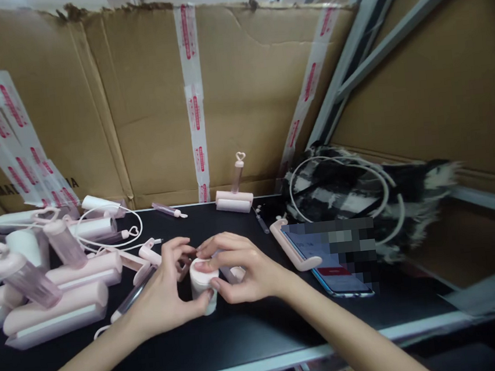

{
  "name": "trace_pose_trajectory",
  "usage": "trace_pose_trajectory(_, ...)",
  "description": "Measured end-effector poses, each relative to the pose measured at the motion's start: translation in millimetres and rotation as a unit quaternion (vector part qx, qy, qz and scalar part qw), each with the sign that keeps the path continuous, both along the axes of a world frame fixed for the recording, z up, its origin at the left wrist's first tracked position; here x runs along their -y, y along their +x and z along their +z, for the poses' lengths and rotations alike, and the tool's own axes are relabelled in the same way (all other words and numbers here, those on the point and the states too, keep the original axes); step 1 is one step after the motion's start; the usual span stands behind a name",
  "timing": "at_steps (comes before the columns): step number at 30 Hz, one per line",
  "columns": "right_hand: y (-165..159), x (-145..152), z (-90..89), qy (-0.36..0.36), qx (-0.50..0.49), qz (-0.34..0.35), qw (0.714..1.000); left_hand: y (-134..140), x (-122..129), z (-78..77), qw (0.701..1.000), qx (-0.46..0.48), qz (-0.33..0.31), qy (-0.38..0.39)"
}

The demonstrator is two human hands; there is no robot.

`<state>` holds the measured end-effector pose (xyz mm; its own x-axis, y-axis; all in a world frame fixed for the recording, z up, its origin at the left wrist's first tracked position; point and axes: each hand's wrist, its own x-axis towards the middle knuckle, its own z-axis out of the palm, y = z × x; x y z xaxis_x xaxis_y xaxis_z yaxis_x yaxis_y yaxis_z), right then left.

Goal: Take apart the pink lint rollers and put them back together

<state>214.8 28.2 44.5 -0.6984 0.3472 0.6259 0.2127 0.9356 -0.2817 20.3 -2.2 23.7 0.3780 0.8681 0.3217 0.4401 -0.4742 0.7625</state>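
Note:
A white cylindrical roll [200, 294] stands upright on the black table between my two hands. My left hand [168, 298] curves round its left side, the thumb pressed against the front. Over its top and right side, my right hand [244, 267] grips with thumb and fingers. Partly hidden behind the right hand is a pale piece with a round end [237, 274]. Just left of my left hand lie a pale pink lint roller frame [139, 269] and a clear tube-like handle [131, 299].
Several pink lint rollers [58, 308] with heart-ended handles pile up at left, a white cable [139, 219] across them. Another lint roller [234, 201] stands at the back. A phone [337, 276], a pink frame [291, 248] and dark furry cloth [418, 192] lie at right. Cardboard [147, 102] walls the back.

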Motion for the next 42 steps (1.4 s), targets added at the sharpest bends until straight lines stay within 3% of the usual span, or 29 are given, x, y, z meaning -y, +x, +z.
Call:
trace_pose_trajectory(3, 8, -2, 9.9, -0.030, -0.015, -0.018, 0.999, -7, -3, 7.3, 1.000, -0.001, -0.013, -0.020)
trace_pose_trajectory(6, 27, -9, 24.0, -0.030, -0.024, -0.130, 0.991, -13, -7, 17.0, 0.997, 0.079, -0.007, -0.026)
trace_pose_trajectory(8, 42, -15, 29.0, -0.006, 0.044, -0.224, 0.973, -14, -9, 23.2, 0.985, 0.163, 0.011, -0.046)
trace_pose_trajectory(10, 51, -19, 28.5, -0.005, 0.135, -0.276, 0.952, -14, -11, 27.0, 0.964, 0.243, 0.022, -0.108)
trace_pose_trajectory(13, 52, -18, 20.7, -0.057, 0.217, -0.261, 0.939, -11, -11, 25.7, 0.902, 0.345, -0.007, -0.259)
trace_pose_trajectory(17, 40, -13, 11.4, -0.125, 0.268, -0.227, 0.928, -4, -6, 12.4, 0.810, 0.391, -0.117, -0.420)
trace_pose_trajectory(20, 34, -12, 11.1, -0.134, 0.290, -0.246, 0.915, 2, -1, 1.8, 0.774, 0.372, -0.196, -0.473)
trace_pose_trajectory(24, 35, -17, 11.6, -0.121, 0.275, -0.228, 0.926, 6, 2, -3.4, 0.739, 0.414, -0.212, -0.487)
trace_pose_trajectory(26, 37, -19, 9.3, -0.126, 0.263, -0.218, 0.931, 6, 2, -2.1, 0.747, 0.411, -0.204, -0.480)
trace_pose_trajectory(28, 38, -20, 6.6, -0.147, 0.272, -0.217, 0.926, 6, 1, -0.3, 0.774, 0.382, -0.202, -0.463)
trace_pose_trajectory(32, 38, -19, 6.8, -0.144, 0.261, -0.213, 0.930, 8, 2, -5.0, 0.860, 0.291, -0.191, -0.372)
trace_pose_trajectory(34, 37, -18, 8.9, -0.128, 0.241, -0.216, 0.938, 9, 3, -14.2, 0.910, 0.225, -0.161, -0.310)
trace_pose_trajectory(37, 37, -17, 9.2, -0.156, 0.261, -0.236, 0.923, 9, 2, -31.1, 0.965, 0.105, -0.090, -0.221)
trace_pose_trajectory(39, 39, -18, 7.3, -0.178, 0.280, -0.238, 0.913, 9, 0, -39.3, 0.983, 0.038, -0.039, -0.174)
trace_pose_trajectory(42, 41, -21, 5.4, -0.155, 0.248, -0.228, 0.929, 10, -2, -43.3, 0.989, -0.007, -0.018, -0.146)
